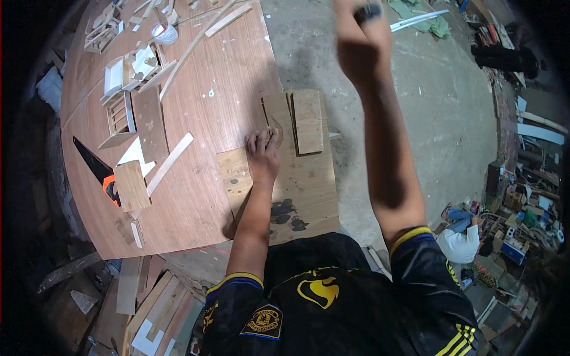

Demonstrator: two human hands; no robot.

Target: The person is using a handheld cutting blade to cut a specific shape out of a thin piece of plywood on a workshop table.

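My right hand [359,44] is raised at the top of the view, somewhat blurred, its fingers wrapped round a dark handle [369,12]. The rest of that tool is out of view. Lower down, my left hand [263,151] rests on a wooden board [276,105], fingers bent and drawn together. Whatever small thing they may pinch is hidden. Beside this board, to the right, lies a thick wooden block [309,121]. Both sit on a larger plywood sheet [309,190] with dark stains.
A wood-grain table [196,219] spreads left, bearing a handsaw [98,169], small wooden frames [122,113], strips and a plastic cup [165,34]. Concrete floor [451,118] lies right. Another person [460,240] is low among clutter at the right. Boards [160,314] stand below the table.
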